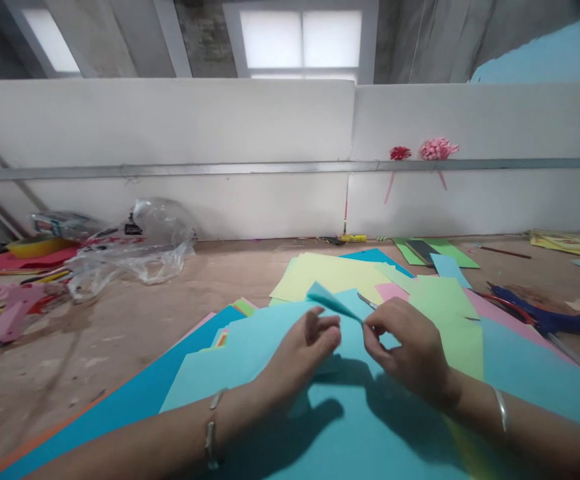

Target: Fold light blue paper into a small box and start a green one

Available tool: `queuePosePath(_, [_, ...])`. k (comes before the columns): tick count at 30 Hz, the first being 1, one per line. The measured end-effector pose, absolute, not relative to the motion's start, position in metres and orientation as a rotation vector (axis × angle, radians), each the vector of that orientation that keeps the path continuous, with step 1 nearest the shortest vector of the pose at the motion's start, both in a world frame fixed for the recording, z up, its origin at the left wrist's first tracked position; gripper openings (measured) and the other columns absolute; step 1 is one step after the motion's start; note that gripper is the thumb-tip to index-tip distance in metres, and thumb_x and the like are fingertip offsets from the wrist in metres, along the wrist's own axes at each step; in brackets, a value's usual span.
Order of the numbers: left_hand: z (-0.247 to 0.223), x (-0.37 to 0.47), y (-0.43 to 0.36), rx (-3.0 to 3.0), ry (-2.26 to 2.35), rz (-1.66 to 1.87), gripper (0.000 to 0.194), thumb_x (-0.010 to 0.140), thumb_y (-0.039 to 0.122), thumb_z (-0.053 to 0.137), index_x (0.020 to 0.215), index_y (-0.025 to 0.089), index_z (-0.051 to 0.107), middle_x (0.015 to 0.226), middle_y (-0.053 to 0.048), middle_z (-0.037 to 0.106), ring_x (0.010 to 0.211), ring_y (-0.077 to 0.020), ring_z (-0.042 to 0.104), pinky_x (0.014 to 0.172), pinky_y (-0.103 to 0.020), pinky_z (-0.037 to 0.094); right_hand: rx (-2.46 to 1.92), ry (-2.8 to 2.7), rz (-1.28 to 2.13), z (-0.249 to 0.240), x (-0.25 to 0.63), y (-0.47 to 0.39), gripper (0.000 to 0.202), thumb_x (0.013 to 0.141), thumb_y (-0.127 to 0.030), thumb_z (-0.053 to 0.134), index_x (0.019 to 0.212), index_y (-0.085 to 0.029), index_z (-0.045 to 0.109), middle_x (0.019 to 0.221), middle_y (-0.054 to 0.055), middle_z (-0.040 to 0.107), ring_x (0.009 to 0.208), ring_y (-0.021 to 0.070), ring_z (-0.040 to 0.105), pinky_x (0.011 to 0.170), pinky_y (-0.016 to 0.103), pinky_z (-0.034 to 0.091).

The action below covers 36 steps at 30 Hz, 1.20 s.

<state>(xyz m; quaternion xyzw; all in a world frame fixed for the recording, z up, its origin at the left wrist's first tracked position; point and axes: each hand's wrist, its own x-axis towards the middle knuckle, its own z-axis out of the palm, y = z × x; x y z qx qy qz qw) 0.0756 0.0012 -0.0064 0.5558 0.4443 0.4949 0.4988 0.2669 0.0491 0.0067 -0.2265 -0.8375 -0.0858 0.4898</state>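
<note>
A small folded piece of blue paper [331, 301] is held up over a pile of coloured paper sheets. My right hand [410, 348] pinches its narrow right end between thumb and fingertips. Just under the wider left end is my left hand [306, 347], its fingers loosely bent and apart from the thumb, with nothing seen between them. Whether its index finger touches the paper I cannot tell. Below both hands lies a large light blue sheet [250, 357], crossed by their shadows. A thin grey-tipped tool [367, 301] lies behind the right hand, partly hidden.
To the left are a pink glue gun [13, 310], a clear plastic bag [140, 247] and yellow tape [40, 247]. Blue-handled pliers [545, 313] lie at the right. Red and pink paper flowers [439, 149] hang on the rail along the white wall.
</note>
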Motion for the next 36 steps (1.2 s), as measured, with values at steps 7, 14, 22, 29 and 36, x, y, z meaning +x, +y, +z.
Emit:
queuePosePath(7, [-0.005,0.087,-0.016,1.574,0.932,1.155,0.058,0.09,0.063,0.049,0.121,0.016,0.061,0.124,-0.015,0.063,0.127,-0.0298,0.051,0.114,-0.049,0.034,-0.269,-2.189,-0.517,-0.009,0.256,0.03,0.014,0.085,-0.003,0.056,0.083,-0.015,0.062,0.068,0.006,0.06,0.065,0.0177,0.049,0.065,0.033,0.047])
queuePosePath(14, [-0.012,0.076,-0.007,1.841,1.087,1.142,0.046,0.098,0.05,0.039,0.111,0.015,0.066,0.107,-0.013,0.07,0.108,-0.0279,0.062,0.104,-0.047,0.043,-0.178,-2.156,-0.359,0.0,0.256,0.029,0.005,0.087,-0.01,0.06,0.091,-0.012,0.062,0.074,0.008,0.063,0.071,0.0198,0.053,0.064,0.034,0.048])
queuePosePath(22, [-0.034,0.063,0.01,2.0,1.286,1.246,0.037,0.092,0.025,0.049,0.126,0.021,0.062,0.13,-0.013,0.064,0.121,-0.0298,0.059,0.108,-0.052,0.041,-0.334,-1.991,-0.252,0.012,0.267,0.036,0.038,0.083,-0.007,0.063,0.118,-0.018,0.055,0.101,0.01,0.059,0.094,0.0223,0.055,0.08,0.039,0.051])
queuePosePath(29, [-0.043,0.058,0.008,2.222,1.351,1.149,0.046,0.09,0.018,0.047,0.135,0.022,0.056,0.14,-0.012,0.057,0.127,-0.0271,0.054,0.109,-0.051,0.042,-0.31,-2.056,-0.301,0.012,0.269,0.04,0.029,0.082,-0.008,0.061,0.108,-0.021,0.061,0.114,0.011,0.057,0.106,0.025,0.054,0.088,0.043,0.049])
queuePosePath(36, [-0.026,0.066,0.001,2.3,1.245,0.996,0.039,0.094,0.022,0.042,0.129,0.02,0.059,0.111,-0.011,0.073,0.091,-0.0238,0.068,0.086,-0.041,0.053,-0.275,-2.043,-0.205,0.017,0.272,0.042,0.026,0.082,-0.005,0.059,0.103,-0.021,0.06,0.111,0.01,0.059,0.102,0.0235,0.055,0.086,0.043,0.05])
